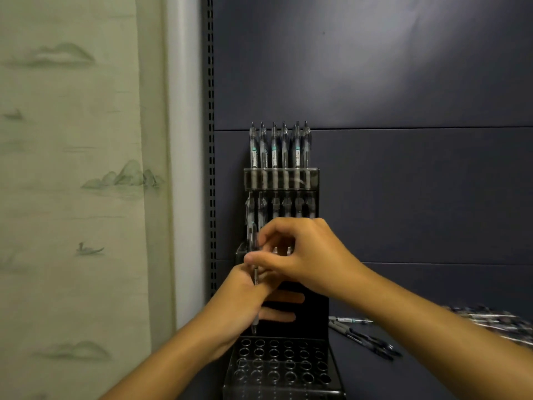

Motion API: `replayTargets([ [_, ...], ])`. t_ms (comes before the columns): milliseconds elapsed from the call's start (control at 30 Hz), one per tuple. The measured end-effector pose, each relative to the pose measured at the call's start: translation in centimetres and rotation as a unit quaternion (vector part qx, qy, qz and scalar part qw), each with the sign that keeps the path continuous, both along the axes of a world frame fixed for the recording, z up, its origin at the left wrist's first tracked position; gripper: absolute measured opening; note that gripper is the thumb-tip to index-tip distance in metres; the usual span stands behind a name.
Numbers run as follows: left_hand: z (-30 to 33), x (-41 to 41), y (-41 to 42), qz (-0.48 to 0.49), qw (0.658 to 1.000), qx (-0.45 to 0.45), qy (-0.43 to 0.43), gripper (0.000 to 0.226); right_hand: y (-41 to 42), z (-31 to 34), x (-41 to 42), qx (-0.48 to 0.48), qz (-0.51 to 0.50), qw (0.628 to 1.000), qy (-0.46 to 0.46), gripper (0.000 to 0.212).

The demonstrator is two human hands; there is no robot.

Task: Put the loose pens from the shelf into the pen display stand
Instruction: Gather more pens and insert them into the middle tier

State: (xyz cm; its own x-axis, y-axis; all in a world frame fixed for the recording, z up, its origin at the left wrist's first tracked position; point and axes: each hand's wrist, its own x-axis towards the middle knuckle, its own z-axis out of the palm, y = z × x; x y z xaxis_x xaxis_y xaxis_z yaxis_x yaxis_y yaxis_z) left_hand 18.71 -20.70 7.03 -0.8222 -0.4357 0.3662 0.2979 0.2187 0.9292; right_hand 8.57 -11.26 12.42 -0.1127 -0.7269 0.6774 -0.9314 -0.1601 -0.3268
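Right hand (pixel 300 255) pinches a pen (pixel 255 280) upright by its upper barrel, tip down, likely to line it up with a hole. Left hand (pixel 245 301) grips the pen stand (pixel 281 365), seemingly steadying it. Loose pens (pixel 363 337) wait on the shelf (pixel 418 376) at right.

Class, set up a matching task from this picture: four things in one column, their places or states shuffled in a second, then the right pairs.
Things:
1. Top row of pens
2. Loose pens
3. Front holes
4. Held pen

Places or states:
A. lying on the shelf, right of the stand
B. empty
C. upright at the stand's back
D. pinched by the right hand, in front of the left hand

Pairs: 1-C, 2-A, 3-B, 4-D
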Motion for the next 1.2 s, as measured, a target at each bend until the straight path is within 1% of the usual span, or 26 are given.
replayTargets([
  [67, 0.0, 0.3, -0.2, 0.001, 1.000, -0.018, 0.000, 0.022, -0.4, 0.2, 0.3, -0.006, -0.006, 1.000, -0.012, 0.017],
  [167, 0.2, 0.9, -0.6, -0.001, 1.000, -0.031, -0.001, 0.021, -0.7, 0.4, 0.8, 0.001, 0.008, 0.999, -0.038, 0.012],
  [233, 0.1, 1.5, -1.1, -0.003, 1.000, -0.028, -0.003, 0.023, -0.8, 0.7, 1.1, -0.009, 0.016, 0.999, -0.041, 0.012],
  [300, -0.1, 2.0, -1.9, -0.007, 1.000, -0.011, -0.010, 0.030, -1.0, 1.3, 1.2, -0.028, 0.018, 0.998, -0.044, 0.008],
  [333, -0.3, 2.2, -2.4, -0.008, 1.000, -0.001, -0.015, 0.035, -1.2, 1.8, 1.3, -0.038, 0.026, 0.997, -0.060, 0.005],
  [400, -0.8, 2.7, -3.2, -0.010, 1.000, 0.013, -0.026, 0.040, -1.6, 2.9, 1.3, -0.061, 0.059, 0.988, -0.128, 0.003],
  [467, -1.0, 3.2, -3.7, -0.007, 0.999, 0.009, -0.035, 0.041, -1.9, 4.3, 1.0, -0.099, 0.076, 0.973, -0.194, 0.004],
  [500, -1.1, 3.5, -4.0, -0.004, 0.999, 0.005, -0.038, 0.040, -2.0, 5.0, 0.7, -0.117, 0.070, 0.969, -0.208, 0.004],
  [600, -1.3, 4.3, -4.6, 0.009, 0.999, 0.002, -0.042, 0.033, -2.4, 6.3, -0.5, -0.154, 0.015, 0.969, -0.191, 0.015],
  [733, -1.2, 5.2, -5.0, 0.018, 0.999, -0.001, -0.047, 0.028, -3.3, 5.7, -1.7, -0.144, -0.030, 0.973, -0.181, 0.015],
  [1033, -1.5, 5.7, -5.5, 0.023, 0.998, -0.006, -0.054, 0.030, -4.4, 4.7, -1.3, -0.088, -0.017, 0.978, -0.186, 0.008],
  [1200, -1.5, 5.5, -5.5, 0.011, 0.998, -0.022, -0.064, 0.033, -5.0, 4.6, -0.9, -0.058, -0.005, 0.980, -0.188, 0.013],
])
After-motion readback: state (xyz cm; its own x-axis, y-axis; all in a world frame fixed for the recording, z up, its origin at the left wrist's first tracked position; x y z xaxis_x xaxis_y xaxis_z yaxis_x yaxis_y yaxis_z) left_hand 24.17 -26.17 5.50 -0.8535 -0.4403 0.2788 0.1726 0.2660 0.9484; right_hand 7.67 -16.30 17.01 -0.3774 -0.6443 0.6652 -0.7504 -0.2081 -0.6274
